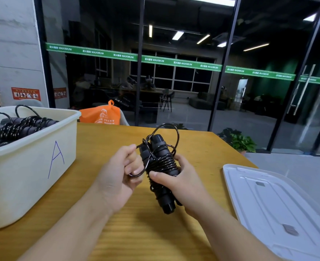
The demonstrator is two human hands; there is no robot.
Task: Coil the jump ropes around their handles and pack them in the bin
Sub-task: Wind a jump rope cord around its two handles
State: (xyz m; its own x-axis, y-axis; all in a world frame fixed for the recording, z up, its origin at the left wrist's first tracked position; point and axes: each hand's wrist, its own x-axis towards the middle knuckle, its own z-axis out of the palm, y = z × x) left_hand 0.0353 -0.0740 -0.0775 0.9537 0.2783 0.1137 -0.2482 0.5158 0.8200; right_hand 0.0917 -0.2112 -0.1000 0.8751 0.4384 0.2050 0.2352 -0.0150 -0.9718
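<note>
Right hand (181, 182) — grip curled round the paired black handles (162, 166), cord coiled about them, held above the counter (102, 140) centre | Left hand (117, 172) — grip pinched on the loose cord loop (171, 129) | Bin (42, 147) at 9 o'clock held coiled ropes (21, 125) | Lid (279, 208) at 4 o'clock

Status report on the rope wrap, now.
Right hand grips the paired handles, rope coiled round them. Left hand pinches the loose rope end. Bin sits left, already holding ropes. Nothing blocks the way.
</note>
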